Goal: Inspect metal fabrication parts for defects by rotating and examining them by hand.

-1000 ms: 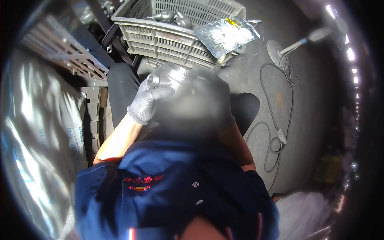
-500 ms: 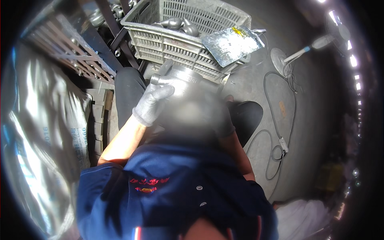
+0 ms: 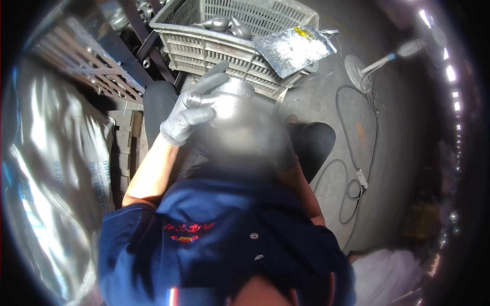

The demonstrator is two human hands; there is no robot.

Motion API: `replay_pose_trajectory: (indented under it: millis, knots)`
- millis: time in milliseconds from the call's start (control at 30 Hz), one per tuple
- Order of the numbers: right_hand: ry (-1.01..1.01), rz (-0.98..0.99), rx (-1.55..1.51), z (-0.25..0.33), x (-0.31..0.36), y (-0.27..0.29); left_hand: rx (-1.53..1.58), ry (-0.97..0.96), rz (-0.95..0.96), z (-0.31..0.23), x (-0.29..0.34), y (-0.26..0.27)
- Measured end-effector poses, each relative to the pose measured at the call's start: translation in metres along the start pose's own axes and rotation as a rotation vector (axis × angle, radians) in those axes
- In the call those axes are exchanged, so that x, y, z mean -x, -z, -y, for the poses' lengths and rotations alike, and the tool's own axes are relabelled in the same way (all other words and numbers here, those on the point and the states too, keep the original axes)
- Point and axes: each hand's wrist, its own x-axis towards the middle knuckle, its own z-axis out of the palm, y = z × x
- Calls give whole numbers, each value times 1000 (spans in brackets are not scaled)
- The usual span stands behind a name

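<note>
A grey metal pipe fitting (image 3: 236, 102) with a threaded round mouth on top is held up in front of my body, above my lap. My left hand (image 3: 190, 113), in a pale grey glove, is closed on the fitting's left side. Its thumb lies below and its fingers reach up past a short threaded side stub (image 3: 193, 99). My right hand (image 3: 275, 140) is at the fitting's lower right, in a dark glove. A blurred patch covers its fingers and the lower part of the fitting, so its grip is hidden.
Beyond my knees stands a grey plastic crate (image 3: 204, 48) with several metal fittings (image 3: 239, 28) inside and a silvery plastic bag (image 3: 296, 50) on its edge. A metal rack (image 3: 92, 61) and white sacks (image 3: 66, 168) are at left. A fan (image 3: 357, 71) and cable (image 3: 376, 143) lie right.
My left hand has shifted its hold, its fingers now further up and over the side stub. The stub appears slightly further left and the fitting a little higher.
</note>
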Motion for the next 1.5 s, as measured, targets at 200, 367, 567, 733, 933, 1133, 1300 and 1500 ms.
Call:
replay_pose_trajectory:
  millis: [200,367,567,733,933,1133,1300,1500]
  knots:
    - [133,-124,87,8,0,-5,279,37,33,-11,2,-1]
    - [213,47,387,41,1,-4,-3,163,147,-20,-1,7]
    - [141,-5,619,66,-11,-12,-307,384,295,-17,5,5]
    - [107,-38,404,64,-29,-25,-224,441,104,-8,13,-8]
    - [54,-112,481,55,-34,-11,-2,533,-14,-2,19,-4]
    - [46,-153,322,36,-39,-7,210,444,-108,13,26,-6]
    - [66,-68,425,38,-41,-15,-17,531,15,9,28,-8]
    - [258,1,547,42,-38,-24,-120,527,-32,19,28,-14]
